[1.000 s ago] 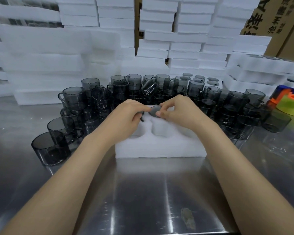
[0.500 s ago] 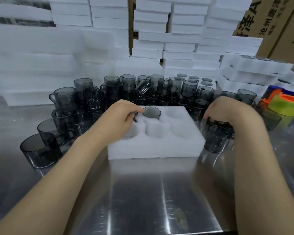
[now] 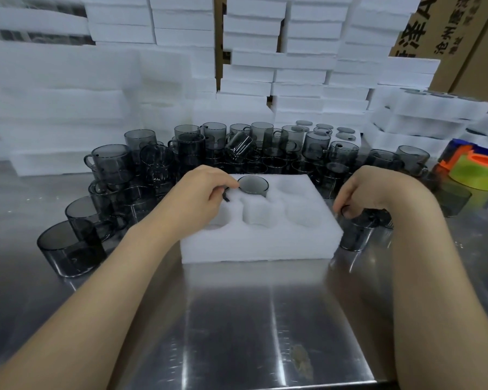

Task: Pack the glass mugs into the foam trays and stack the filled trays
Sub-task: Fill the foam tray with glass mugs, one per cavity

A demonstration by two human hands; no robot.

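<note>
A white foam tray (image 3: 259, 246) lies in front of me on the steel table. One smoky grey glass mug (image 3: 253, 186) sits in its far middle pocket; the other pockets visible are empty. My left hand (image 3: 200, 194) pinches that mug's dark handle at the tray's far left. To the right of the tray my right hand (image 3: 369, 192) curls over the rim of another grey mug (image 3: 355, 232) standing on the table. Many more grey mugs (image 3: 181, 156) crowd the table behind and to the left.
Stacks of white foam trays (image 3: 254, 68) fill the back. Filled trays (image 3: 423, 114) are piled at the right, below cardboard boxes (image 3: 451, 38). A green and orange tape roll (image 3: 479, 170) lies at the far right. Bare steel table (image 3: 265, 319) lies nearest me.
My right hand left the mug in the tray and moved right to a mug standing beside the tray. My left hand stayed on the seated mug's handle.
</note>
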